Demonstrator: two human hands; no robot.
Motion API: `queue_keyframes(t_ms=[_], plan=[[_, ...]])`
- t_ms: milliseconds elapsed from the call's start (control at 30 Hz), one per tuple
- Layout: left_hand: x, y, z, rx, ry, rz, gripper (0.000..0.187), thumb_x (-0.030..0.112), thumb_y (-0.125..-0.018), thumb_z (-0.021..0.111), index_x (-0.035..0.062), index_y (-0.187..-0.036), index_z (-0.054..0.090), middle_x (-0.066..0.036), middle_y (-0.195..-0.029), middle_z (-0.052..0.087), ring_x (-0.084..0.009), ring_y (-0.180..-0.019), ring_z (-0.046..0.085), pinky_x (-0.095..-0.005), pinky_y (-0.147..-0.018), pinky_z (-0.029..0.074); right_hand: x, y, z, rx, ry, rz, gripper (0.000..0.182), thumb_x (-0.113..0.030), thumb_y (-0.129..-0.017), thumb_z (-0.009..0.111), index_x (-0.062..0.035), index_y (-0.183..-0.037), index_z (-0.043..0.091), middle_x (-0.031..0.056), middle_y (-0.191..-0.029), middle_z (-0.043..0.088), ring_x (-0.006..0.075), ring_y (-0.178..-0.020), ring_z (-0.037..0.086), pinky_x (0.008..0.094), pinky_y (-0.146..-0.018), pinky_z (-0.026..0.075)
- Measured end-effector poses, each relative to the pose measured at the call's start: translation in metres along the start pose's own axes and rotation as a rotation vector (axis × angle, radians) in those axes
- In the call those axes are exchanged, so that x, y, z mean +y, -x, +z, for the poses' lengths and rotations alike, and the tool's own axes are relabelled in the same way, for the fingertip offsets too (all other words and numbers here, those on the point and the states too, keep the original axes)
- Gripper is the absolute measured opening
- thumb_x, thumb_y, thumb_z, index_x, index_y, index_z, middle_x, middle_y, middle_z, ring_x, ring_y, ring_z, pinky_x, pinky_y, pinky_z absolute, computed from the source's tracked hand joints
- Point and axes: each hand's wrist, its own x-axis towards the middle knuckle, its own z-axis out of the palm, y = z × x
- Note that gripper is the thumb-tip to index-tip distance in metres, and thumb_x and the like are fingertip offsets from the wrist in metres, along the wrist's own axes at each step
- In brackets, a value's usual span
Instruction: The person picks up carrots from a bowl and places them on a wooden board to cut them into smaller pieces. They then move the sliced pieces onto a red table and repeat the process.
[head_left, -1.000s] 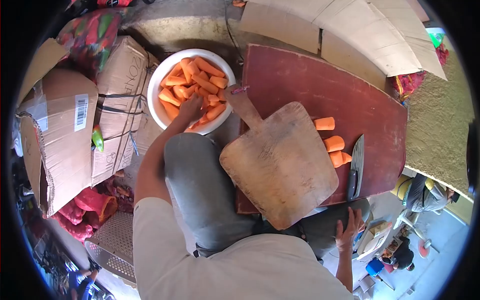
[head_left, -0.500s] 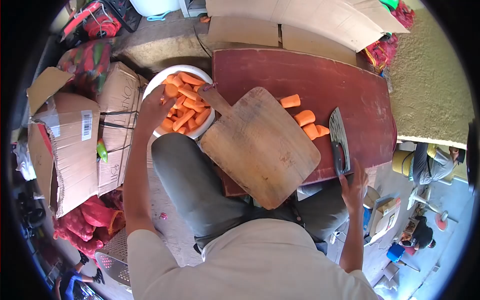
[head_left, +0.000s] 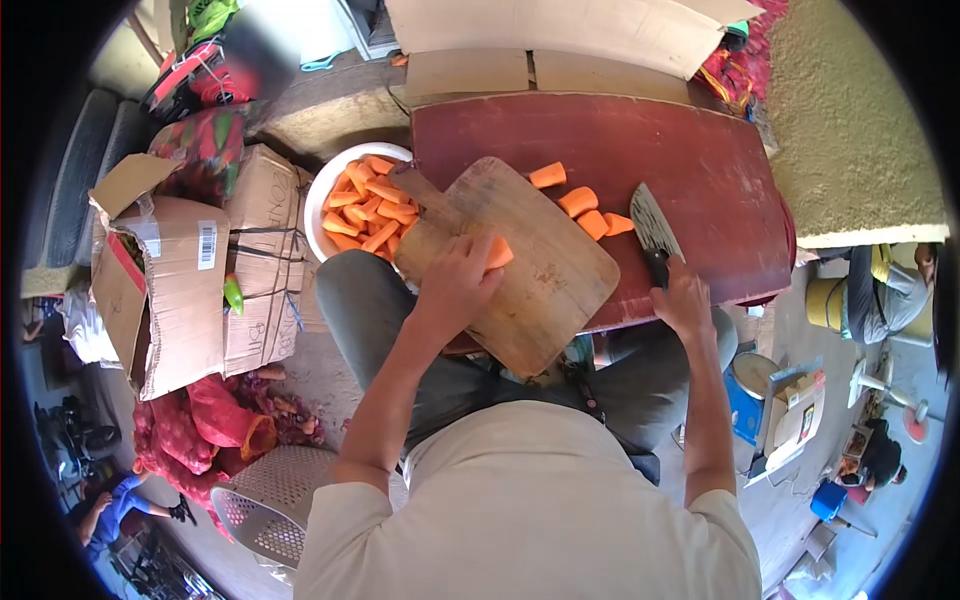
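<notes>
My left hand is over the wooden cutting board, its fingers closed on an orange carrot piece. At the right, my right hand grips the black handle of a large knife, whose blade lies on the red table and points away from me. Several cut carrots rest on the table beyond the board's right edge. A white bowl full of carrot pieces stands left of the board, whose handle reaches over its rim.
Cardboard boxes stand at the left, above red mesh sacks and a perforated basket. A person sits at the far right, another lower down. A third person is at the lower left.
My left hand has moved from the bowl to the board and now holds a carrot piece. My right hand has closed on the knife handle. The view has shifted slightly.
</notes>
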Motion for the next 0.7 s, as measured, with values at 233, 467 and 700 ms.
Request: queue_keyframes(t_ms=[233, 467, 700], plan=[[0.0, 0.038, 0.007, 0.257, 0.02, 0.0, 0.056, 0.017, -0.092, 0.082, 0.0031, -0.142, 0.061, -0.022, -0.121, 0.069, -0.0443, -0.113, 0.067, -0.0502, -0.097, 0.056, -0.013, 0.013, -0.032, 0.193, -0.314, 0.147, 0.034, -0.008, -0.095, 0.066, 0.0035, -0.126, 0.06, 0.0334, -0.095, 0.071, 0.0519, -0.093, 0.074, 0.0573, -0.081, 0.056], [0.012, 0.044, 0.018, 0.231, 0.273, -0.058, 0.039, 0.006, -0.091, 0.082, 0.0017, -0.127, 0.069, -0.019, -0.116, 0.071, -0.0391, -0.099, 0.072, -0.044, -0.082, 0.06, -0.119, 0.054, -0.07, 0.029, -0.568, -0.063, 0.038, -0.015, -0.106, 0.07, 0.0023, -0.14, 0.061, 0.0288, -0.112, 0.073, 0.0411, -0.095, 0.077, 0.0487, -0.083, 0.059], [0.007, 0.05, 0.034, 0.307, 0.223, 0.11, 0.029, 0.002, -0.088, 0.08, 0.0026, -0.116, 0.075, -0.016, -0.11, 0.068, -0.0379, -0.099, 0.067, -0.0485, -0.087, 0.055, -0.177, 0.071, -0.047, -0.359, -0.587, -0.206, 0.058, -0.015, -0.106, 0.071, 0.0012, -0.158, 0.05, 0.0317, -0.14, 0.067, 0.0496, -0.123, 0.068, 0.049, -0.1, 0.058]])
